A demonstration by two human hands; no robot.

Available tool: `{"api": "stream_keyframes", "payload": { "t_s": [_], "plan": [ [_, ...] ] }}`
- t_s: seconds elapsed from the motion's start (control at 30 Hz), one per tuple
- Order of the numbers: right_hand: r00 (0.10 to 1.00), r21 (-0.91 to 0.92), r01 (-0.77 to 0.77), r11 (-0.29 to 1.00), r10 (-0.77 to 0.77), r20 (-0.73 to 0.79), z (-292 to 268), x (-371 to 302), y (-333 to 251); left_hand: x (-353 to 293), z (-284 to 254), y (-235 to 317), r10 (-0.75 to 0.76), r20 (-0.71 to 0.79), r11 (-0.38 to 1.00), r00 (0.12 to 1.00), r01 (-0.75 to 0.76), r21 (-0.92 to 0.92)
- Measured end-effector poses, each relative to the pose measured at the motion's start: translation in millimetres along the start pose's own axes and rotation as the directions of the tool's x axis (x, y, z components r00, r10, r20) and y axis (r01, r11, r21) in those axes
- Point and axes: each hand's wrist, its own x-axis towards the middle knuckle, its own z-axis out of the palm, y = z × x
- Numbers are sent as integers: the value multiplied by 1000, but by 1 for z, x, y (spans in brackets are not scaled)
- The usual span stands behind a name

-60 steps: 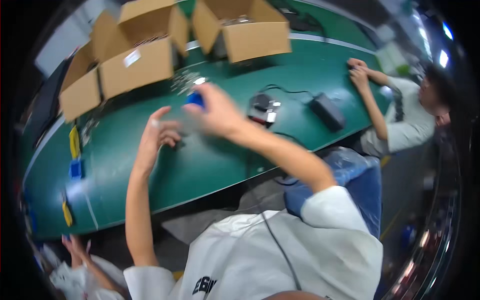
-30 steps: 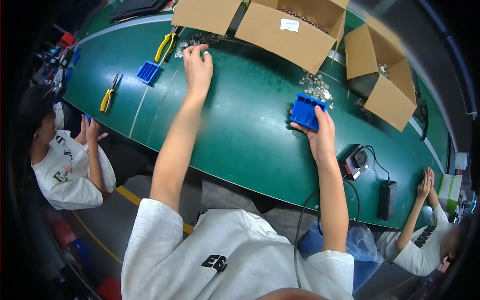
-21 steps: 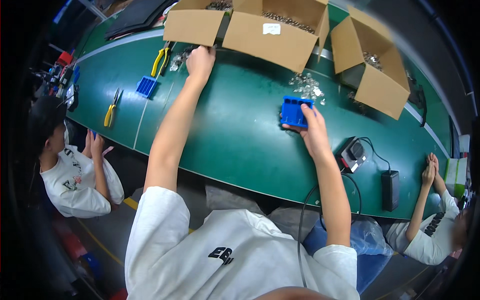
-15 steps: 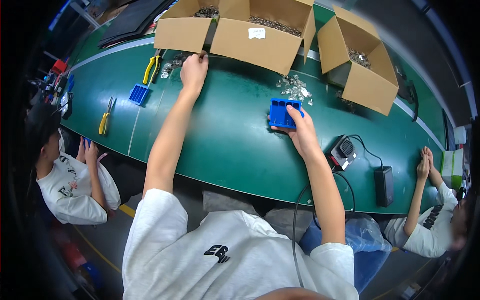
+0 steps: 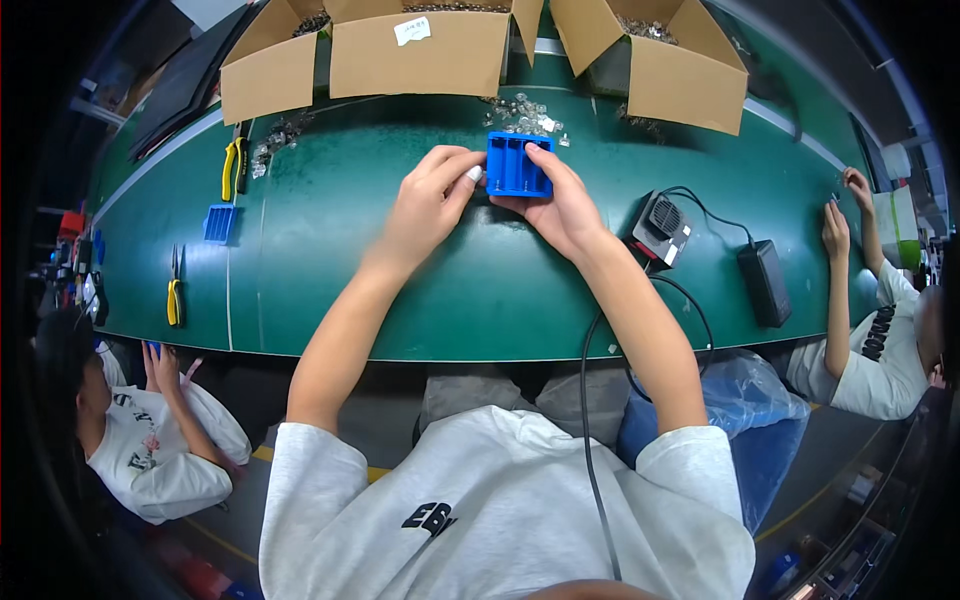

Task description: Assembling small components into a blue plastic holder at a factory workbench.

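Note:
My right hand (image 5: 566,208) grips a blue plastic battery holder (image 5: 509,172) above the green table, its thumb over the right edge and its fingers underneath. Long slots run side by side in the holder, with small springs at their near end. Against its left side, my left hand (image 5: 428,208) has thumb and fingers pinched together. Whatever lies between those fingertips is too small or too hidden to name. Just beyond the holder, a scatter of small shiny metal pieces (image 5: 524,112) lies on the table.
Cardboard boxes (image 5: 415,62) of metal parts line the far side. At left lie more loose pieces (image 5: 272,148), cutting pliers (image 5: 233,170), another blue holder (image 5: 219,224) and long-nose pliers (image 5: 175,290). A fan-like device (image 5: 658,228) and black adapter (image 5: 765,283) with cables stand right. Co-workers sit both sides.
My left hand has come from beside the left cardboard box to the holder's left side. My view has shifted; the right hand still grips the holder.

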Motion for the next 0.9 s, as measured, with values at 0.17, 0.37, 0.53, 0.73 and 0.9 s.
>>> {"api": "stream_keyframes", "payload": {
  "t_s": [0.17,0.37,0.53,0.73,0.9],
  "plan": [
    [998,-101,54,993,-55,-6,-1,3,7,-7,2,-11,-167,24,955,986,168,-245],
    [996,-199,70,977,-79,-38,4,-1,5,-8,4,-10,-331,89,847,939,337,-411],
    [986,-302,144,942,-162,-34,6,-2,6,-7,3,-5,-404,99,764,909,395,-510],
    [969,-343,232,910,-249,-4,6,-1,9,-3,-6,-12,-449,190,654,873,467,-595],
    [940,-422,315,850,-340,17,2,2,13,-3,-11,-16,-469,323,553,822,558,-619]
  ]
}}
